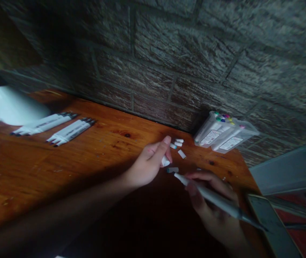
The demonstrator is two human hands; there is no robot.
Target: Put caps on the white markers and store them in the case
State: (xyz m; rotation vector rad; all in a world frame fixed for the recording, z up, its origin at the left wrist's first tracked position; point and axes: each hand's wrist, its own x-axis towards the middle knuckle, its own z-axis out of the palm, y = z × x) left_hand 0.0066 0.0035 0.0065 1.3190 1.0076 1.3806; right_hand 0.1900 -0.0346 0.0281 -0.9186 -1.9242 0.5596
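Note:
My right hand (212, 200) is closed around a white marker (219, 199), which lies slantwise with an uncapped tip at its lower right end and a narrow pale end towards my left hand. Fingers of my left hand (153, 159) pinch a small white marker cap (165, 161), its round end facing the marker. A short gap separates cap and marker. On the wooden table just beyond lie several loose caps, among them a plain white cap (181, 154) and a cap with a teal end (172, 170).
Two clear plastic cases (229, 143) with coloured markers stand by the brick wall (153, 71). Left, two rows of white markers (71, 132) lie near a white lamp base (15, 105). A phone (273, 225) rests at the table's right edge.

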